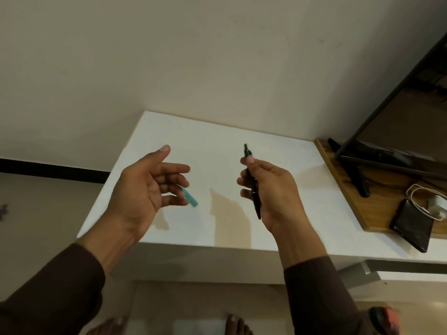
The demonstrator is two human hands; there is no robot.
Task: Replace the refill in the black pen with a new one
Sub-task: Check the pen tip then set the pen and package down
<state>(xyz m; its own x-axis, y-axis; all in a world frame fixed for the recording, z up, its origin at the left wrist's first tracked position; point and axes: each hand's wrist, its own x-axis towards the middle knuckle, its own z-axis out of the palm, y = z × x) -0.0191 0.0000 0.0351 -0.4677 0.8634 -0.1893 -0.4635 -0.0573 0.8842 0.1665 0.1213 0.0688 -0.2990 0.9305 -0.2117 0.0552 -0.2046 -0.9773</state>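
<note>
My right hand point(271, 189) grips the black pen point(251, 182) above the white table point(217, 141), holding it almost upright with the tip end pointing away from me past my thumb. To the left, my left hand point(150, 187) hovers palm-up with its fingers spread and nothing in it. A small teal piece point(191, 199) lies on the table just under and behind the left fingertips, partly hidden by them. I cannot tell whether it is a cap or a refill.
A wooden shelf point(343, 189) adjoins the table's right side; on it are a dark phone point(412, 224), a white charger with cable point(435, 205) and a black frame stand point(362, 180). The wall is directly behind. My bare feet show below the table's front edge.
</note>
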